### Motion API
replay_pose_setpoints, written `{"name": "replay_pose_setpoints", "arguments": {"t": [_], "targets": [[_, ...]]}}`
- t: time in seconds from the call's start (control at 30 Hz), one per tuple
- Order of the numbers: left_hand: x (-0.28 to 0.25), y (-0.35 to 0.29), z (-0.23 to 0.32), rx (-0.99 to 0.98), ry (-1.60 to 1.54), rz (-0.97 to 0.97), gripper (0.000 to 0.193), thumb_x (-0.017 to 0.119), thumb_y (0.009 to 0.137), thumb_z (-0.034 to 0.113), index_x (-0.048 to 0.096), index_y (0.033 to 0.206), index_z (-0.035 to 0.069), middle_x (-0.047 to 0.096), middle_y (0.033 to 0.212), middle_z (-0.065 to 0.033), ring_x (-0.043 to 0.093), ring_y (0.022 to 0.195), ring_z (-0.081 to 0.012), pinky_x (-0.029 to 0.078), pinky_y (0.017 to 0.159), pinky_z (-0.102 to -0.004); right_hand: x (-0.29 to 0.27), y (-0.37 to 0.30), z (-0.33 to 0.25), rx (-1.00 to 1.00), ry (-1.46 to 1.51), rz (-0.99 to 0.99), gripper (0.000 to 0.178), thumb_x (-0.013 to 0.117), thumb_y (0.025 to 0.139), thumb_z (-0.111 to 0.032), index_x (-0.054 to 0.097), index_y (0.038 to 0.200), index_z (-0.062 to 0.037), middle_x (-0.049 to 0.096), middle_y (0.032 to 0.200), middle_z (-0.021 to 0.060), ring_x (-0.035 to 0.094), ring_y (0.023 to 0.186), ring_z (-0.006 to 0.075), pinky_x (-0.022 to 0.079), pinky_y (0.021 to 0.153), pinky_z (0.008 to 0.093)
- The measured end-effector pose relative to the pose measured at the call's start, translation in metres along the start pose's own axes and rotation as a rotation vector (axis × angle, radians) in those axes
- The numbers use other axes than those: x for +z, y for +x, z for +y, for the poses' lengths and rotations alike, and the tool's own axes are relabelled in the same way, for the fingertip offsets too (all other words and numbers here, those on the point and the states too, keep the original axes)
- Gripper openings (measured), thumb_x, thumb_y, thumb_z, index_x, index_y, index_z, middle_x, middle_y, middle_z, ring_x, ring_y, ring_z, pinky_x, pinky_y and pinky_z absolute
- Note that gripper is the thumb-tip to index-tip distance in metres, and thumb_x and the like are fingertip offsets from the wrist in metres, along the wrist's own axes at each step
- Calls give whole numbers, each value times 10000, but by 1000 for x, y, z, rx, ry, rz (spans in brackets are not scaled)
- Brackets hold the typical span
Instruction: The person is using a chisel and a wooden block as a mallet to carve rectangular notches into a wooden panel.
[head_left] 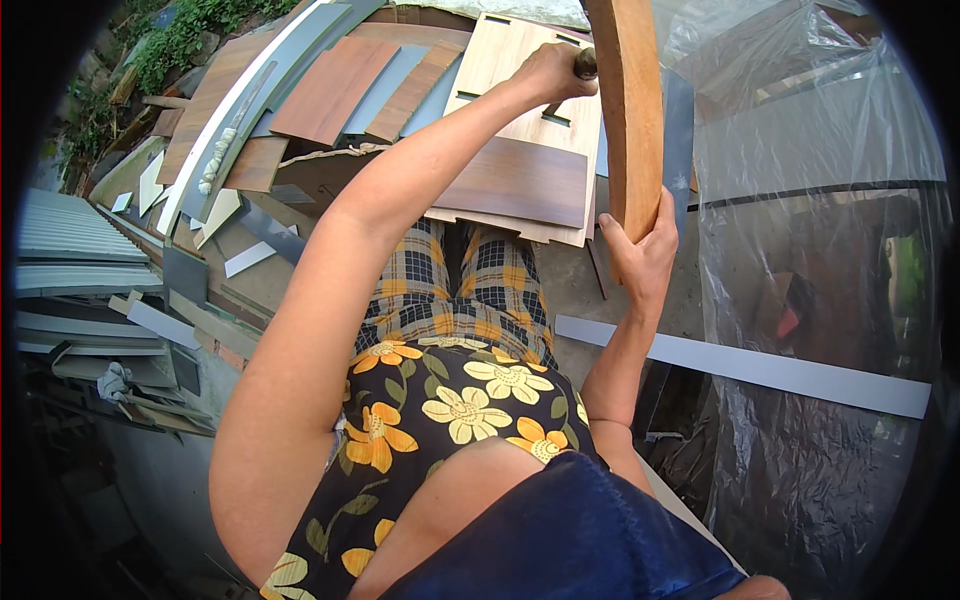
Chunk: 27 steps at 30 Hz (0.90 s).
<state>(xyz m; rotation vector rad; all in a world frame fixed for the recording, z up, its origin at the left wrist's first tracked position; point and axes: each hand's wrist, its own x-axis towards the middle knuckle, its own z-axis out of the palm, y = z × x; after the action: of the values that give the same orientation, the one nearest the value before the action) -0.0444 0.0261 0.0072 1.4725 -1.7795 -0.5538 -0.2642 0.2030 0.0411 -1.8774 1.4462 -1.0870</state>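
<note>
My left hand (553, 75) is closed round a tool with a dark rounded end (586, 64); the fist hides much of it, so I cannot make out its kind. Right beside it rises a long brown wooden beam (632, 120), slightly curved in this view. My right hand (645, 250) grips the beam's lower end, thumb on its left side and fingers on its right. Under my left hand lies a pale wooden panel (490, 120) with dark slots cut in it. A darker brown board (515, 180) rests across the panel's near part.
Several brown and grey boards (335, 85) are spread at the far left. A long grey-white strip (750, 365) crosses on the right, by hanging clear plastic sheeting (800, 450). Corrugated sheets (75, 245) and offcuts are piled at the left. Behind the beam stands a dark grey panel (678, 140).
</note>
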Motion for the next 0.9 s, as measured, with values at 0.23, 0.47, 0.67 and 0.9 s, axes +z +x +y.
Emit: {"name": "replay_pose_setpoints", "arguments": {"t": [0.23, 0.47, 0.67, 0.9], "targets": [[-14, 3, 20, -115, -197, -73, 196, 712, 714, 187, 632, 846, 66, 671, 699, -62, 671, 620, -151, 543, 645, -296, -5, 5, -1, -10, 11, 23, 587, 742, 691, -158, 513, 1198, 28, 650, 972, 181, 632, 878, 250, 493, 826, 360], [-8, 5, 17, -41, -106, -5, 213, 701, 716, 217, 639, 851, 65, 665, 671, -81, 674, 630, -165, 539, 644, -301, -8, 5, -4, -34, 33, 32, 577, 755, 703, -165, 516, 1192, 26, 656, 975, 172, 631, 888, 240, 491, 834, 350], [3, 12, 0, -27, -28, -24, 368, 736, 789, 383, 620, 724, 40, 627, 628, -39, 601, 597, -118, 494, 613, -291, -8, 6, -3, -34, 25, 26, 584, 761, 705, -177, 518, 1198, 22, 659, 980, 170, 632, 888, 238, 494, 831, 349], [-3, 22, 8, -54, -20, -173, 232, 713, 726, 292, 664, 719, 65, 661, 618, -69, 664, 604, -173, 530, 655, -305, -9, 14, -3, -41, 43, 12, 602, 753, 696, -185, 520, 1209, 23, 657, 990, 185, 638, 890, 258, 498, 824, 353]]}}
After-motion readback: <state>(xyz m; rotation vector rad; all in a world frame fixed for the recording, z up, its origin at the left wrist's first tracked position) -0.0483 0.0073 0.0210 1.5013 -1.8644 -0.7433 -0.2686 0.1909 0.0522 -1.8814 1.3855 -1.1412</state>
